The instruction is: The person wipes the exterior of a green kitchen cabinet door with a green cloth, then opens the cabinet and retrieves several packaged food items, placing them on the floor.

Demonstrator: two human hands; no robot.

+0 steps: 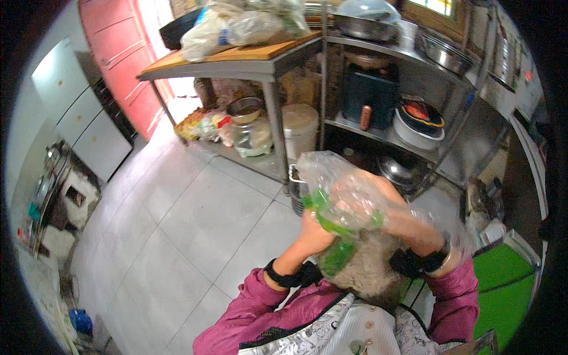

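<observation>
Before my chest is a clear plastic bag [328, 177] with green printing, its lower part filled with a greyish-beige substance [364, 268]. My left hand [315, 233] grips the green-printed part from the left. My right hand [368, 199] is at the bag's upper part, seen partly through the crumpled clear film; its fingers are blurred and partly covered. Loose film trails over the right wrist. Black bands circle both wrists.
A metal-framed table [266, 51] with plastic bags on top stands ahead, a white lidded bucket [300, 126] beneath. To its right is a metal shelf [381, 140] with basins. A dark basket [296, 195] stands by the table leg. A green surface [501, 288] lies at right.
</observation>
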